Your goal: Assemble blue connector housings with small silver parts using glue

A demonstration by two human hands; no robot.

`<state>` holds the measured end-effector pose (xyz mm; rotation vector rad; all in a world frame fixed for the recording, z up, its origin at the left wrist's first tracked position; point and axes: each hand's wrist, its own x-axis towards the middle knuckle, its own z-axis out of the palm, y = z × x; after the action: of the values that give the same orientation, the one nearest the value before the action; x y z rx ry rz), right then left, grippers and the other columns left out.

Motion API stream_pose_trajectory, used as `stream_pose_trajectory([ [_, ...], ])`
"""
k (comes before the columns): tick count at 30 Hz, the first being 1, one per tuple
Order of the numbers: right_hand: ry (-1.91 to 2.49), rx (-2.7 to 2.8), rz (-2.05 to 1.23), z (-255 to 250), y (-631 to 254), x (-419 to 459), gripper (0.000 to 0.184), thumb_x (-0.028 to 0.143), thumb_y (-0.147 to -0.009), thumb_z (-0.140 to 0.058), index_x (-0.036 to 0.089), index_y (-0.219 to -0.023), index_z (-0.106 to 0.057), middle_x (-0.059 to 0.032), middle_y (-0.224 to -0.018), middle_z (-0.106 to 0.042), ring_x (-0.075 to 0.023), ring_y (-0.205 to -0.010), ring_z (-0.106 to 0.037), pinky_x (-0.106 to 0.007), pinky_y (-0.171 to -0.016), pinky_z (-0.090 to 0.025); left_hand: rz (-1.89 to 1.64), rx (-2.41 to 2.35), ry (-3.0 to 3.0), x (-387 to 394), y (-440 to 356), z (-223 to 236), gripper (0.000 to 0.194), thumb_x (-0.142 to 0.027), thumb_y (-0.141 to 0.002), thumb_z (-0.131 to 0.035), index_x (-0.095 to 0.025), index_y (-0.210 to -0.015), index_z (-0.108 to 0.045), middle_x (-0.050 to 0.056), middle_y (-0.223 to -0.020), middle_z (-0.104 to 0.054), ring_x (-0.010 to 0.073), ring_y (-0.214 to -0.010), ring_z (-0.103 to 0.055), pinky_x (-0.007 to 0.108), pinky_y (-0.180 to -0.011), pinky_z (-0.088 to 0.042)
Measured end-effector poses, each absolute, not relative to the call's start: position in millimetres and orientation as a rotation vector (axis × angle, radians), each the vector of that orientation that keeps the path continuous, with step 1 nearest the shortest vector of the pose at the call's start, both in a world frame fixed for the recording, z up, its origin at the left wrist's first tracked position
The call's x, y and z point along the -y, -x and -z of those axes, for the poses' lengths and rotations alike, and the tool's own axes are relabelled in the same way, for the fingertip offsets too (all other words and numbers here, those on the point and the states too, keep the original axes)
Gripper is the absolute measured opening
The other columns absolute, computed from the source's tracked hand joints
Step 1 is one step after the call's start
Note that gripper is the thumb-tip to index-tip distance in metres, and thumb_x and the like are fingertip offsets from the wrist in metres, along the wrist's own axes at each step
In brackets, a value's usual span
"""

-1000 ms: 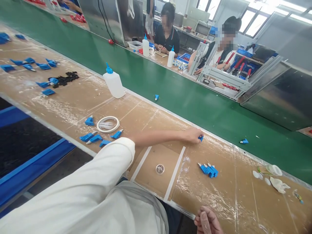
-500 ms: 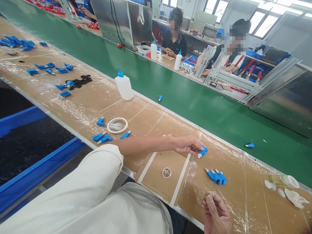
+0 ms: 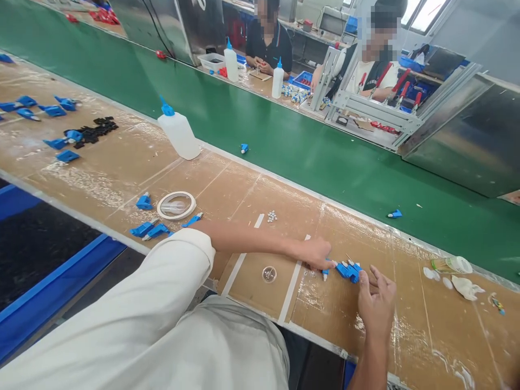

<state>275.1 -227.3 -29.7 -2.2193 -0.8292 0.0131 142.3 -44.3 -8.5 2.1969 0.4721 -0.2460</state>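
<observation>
My left hand [image 3: 317, 252] reaches across to the right with its fingers bent down over a small blue plastic part [image 3: 325, 271] with a white tip, partly hidden under the fingers. Just right of it lies a tight cluster of similar blue parts [image 3: 348, 271], with a thin stick poking up among them. My right hand [image 3: 377, 298] is at the cluster's right side, thumb and fingers apart, holding nothing visible. A small clear round dish [image 3: 268, 274] sits on the cardboard mat [image 3: 254, 292] with white tape strips in front of my body.
A white squeeze bottle [image 3: 181, 135], a tape roll [image 3: 176, 206] and loose blue parts stand left. Tiny grey pieces [image 3: 272, 216] lie beyond my forearm. A green conveyor belt [image 3: 284, 168] runs behind; two people sit across it. A tipped cup of sticks [image 3: 453, 265] lies right.
My left hand has brought the blue part down beside the cluster. My right hand has moved forward to the cluster's right side, and its fingers have spread. The camera view has shifted.
</observation>
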Motion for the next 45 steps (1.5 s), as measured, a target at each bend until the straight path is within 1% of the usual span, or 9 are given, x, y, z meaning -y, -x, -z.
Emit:
stream_pose_trajectory([
  [4,2.251,1.182,-0.079,47.3,-280.3,220.9,0.09,0.087,-0.083,-0.038,0.014,-0.128,-0.064,-0.0171,-0.112,-0.059,-0.0322,-0.106,-0.057,-0.05,-0.094,-0.047,0.267,-0.517,-1.904,47.8,-144.0,15.5,0.049,-0.052,-0.092,-0.057,-0.015,-0.061,-0.065,0.004,-0.05,-0.063,0.0141,-0.054,-0.06,0.023,-0.064,-0.051],
  [7,2.306,1.34,-0.001,54.8,-272.2,218.6,0.088,0.086,-0.083,-0.041,0.017,-0.136,-0.058,-0.0162,-0.115,-0.057,-0.0336,-0.112,-0.052,-0.052,-0.099,-0.042,0.334,-0.518,-1.718,44.4,-140.3,13.6,0.045,-0.047,-0.095,-0.051,-0.015,-0.067,-0.066,0.003,-0.055,-0.065,0.0133,-0.055,-0.061,0.022,-0.063,-0.051],
  [17,2.31,1.55,0.243,58.0,-255.1,214.3,0.075,0.078,-0.093,-0.035,0.017,-0.127,-0.063,-0.0199,-0.118,-0.055,-0.0353,-0.111,-0.049,-0.053,-0.097,-0.042,0.117,-0.57,-1.742,16.6,-109.7,-5.7,0.021,-0.036,-0.086,-0.066,-0.016,-0.083,-0.063,0.0,-0.067,-0.066,0.0132,-0.063,-0.063,0.023,-0.062,-0.044],
  [23,2.22,1.432,-0.091,42.2,-271.9,235.7,0.078,0.079,-0.084,-0.056,0.024,-0.14,-0.058,-0.0171,-0.135,-0.048,-0.0336,-0.121,-0.052,-0.049,-0.096,-0.048,0.047,-0.586,-1.741,-1.2,-103.6,-6.2,0.021,-0.035,-0.088,-0.063,-0.014,-0.089,-0.063,0.003,-0.072,-0.068,0.0142,-0.067,-0.065,0.024,-0.061,-0.043],
  [28,2.176,0.779,-0.138,29.0,-293.9,238.7,0.078,0.074,-0.073,-0.068,0.016,-0.125,-0.067,-0.0152,-0.119,-0.061,-0.0234,-0.088,-0.065,-0.04,-0.08,-0.055,-0.006,-0.603,-1.945,-19.9,-129.8,-0.9,0.023,-0.038,-0.088,-0.062,-0.015,-0.084,-0.066,0.003,-0.072,-0.068,0.0145,-0.067,-0.061,0.025,-0.061,-0.041],
  [31,2.11,0.479,-0.057,33.9,-295.4,238.5,0.062,0.072,-0.071,-0.07,0.014,-0.092,-0.073,-0.0088,-0.087,-0.069,-0.0193,-0.07,-0.061,-0.035,-0.07,-0.052,-0.041,-0.695,-2.049,-35.1,-171.9,4.5,0.018,-0.033,-0.084,-0.067,-0.015,-0.08,-0.068,0.005,-0.076,-0.069,0.0165,-0.073,-0.063,0.025,-0.067,-0.044],
  [34,2.046,0.348,-0.075,42.8,-289.6,241.5,0.058,0.073,-0.071,-0.071,0.015,-0.078,-0.07,-0.0021,-0.062,-0.063,-0.0172,-0.059,-0.055,-0.031,-0.061,-0.046,-0.089,-0.774,-2.092,-53.1,-225.1,4.9,0.013,-0.027,-0.082,-0.069,-0.015,-0.087,-0.07,0.009,-0.09,-0.073,0.0201,-0.087,-0.066,0.026,-0.076,-0.046],
  [39,2.165,0.515,0.016,48.2,-280.0,246.3,0.06,0.077,-0.077,-0.064,0.018,-0.075,-0.071,-0.0015,-0.057,-0.063,-0.0171,-0.055,-0.054,-0.031,-0.06,-0.043,-0.121,-0.839,-2.15,-69.9,-312.2,-0.7,0.034,-0.024,-0.085,-0.066,-0.014,-0.117,-0.068,0.015,-0.12,-0.07,0.024,-0.112,-0.064,0.028,-0.09,-0.047],
  [45,2.174,0.802,0.118,48.4,-280.3,249.3,0.056,0.07,-0.089,-0.054,0.019,-0.075,-0.071,-0.0031,-0.061,-0.064,-0.0159,-0.053,-0.054,-0.029,-0.059,-0.043,-0.151,-0.779,-2.227,-57.4,-377.7,3.8,0.064,-0.032,-0.086,-0.067,-0.018,-0.147,-0.05,0.018,-0.149,-0.05,0.031,-0.138,-0.047,0.038,-0.107,-0.043],
])
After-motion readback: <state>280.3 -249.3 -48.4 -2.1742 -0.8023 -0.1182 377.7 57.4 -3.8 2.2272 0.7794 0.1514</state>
